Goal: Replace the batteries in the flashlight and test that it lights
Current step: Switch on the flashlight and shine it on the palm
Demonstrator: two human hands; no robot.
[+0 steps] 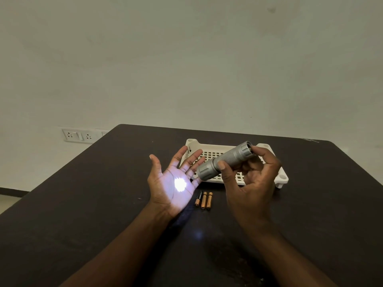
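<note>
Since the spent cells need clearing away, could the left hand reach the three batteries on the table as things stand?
Probably yes. The left hand is open and empty, hovering just left of the three batteries, with nothing lying between them on the table.

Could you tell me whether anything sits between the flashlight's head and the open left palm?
Nothing visible does. The right hand holds the flashlight with its head aimed at the left hand, and a bright spot lands on that palm. The batteries and tray lie below on the table.
</note>
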